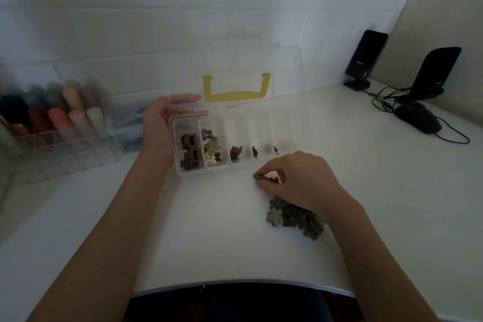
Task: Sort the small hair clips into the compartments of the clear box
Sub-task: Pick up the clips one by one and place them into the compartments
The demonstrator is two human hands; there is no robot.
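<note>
Head view shows the right hand (pixel 300 180) lowered onto the white table (pixel 209 230), its thumb and fingertips pinching a small dark hair clip (pixel 257 177) at the hand's forward left edge. Under and just behind that wrist lies a loose pile of flower clips (pixel 290 215), grey and olive, touching the table. Just ahead of the right hand sits the clear box (pixel 264 133), lid raised with a yellow handle (pixel 235 89); the nearest compartments, directly beyond the fingertips, hold only a few dark clips. The left hand (pixel 159 125) grips the box's left end, thumb stretched along the back rim, with brown square clips (pixel 190 150) in the compartment beside its palm.
</note>
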